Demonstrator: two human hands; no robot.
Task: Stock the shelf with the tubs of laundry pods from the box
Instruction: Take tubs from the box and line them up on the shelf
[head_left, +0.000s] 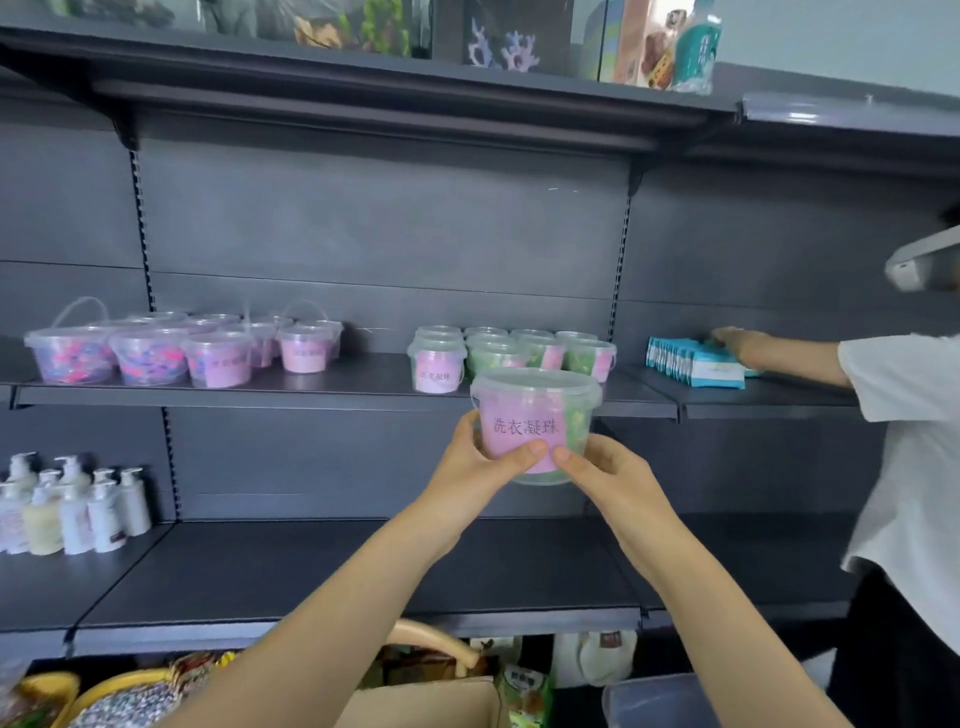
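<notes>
I hold a clear tub of laundry pods (535, 415) with a pink label in front of the middle shelf (322, 394), just below its front edge. My left hand (480, 467) grips its left side with the thumb across the label. My right hand (602, 475) grips the lower right side. Several tubs with green pods (514, 353) stand in rows on the shelf right behind it. A group of larger tubs with pink and blue pods (156, 351) stands further left. The cardboard box (426, 704) is at the bottom, partly hidden by my arms.
Another person in a white shirt (904, 426) stands at the right, a hand on blue packets (696, 364) on the neighbouring shelf. White pump bottles (67, 509) stand on the lower shelf at left. Bags and goods lie on the floor below.
</notes>
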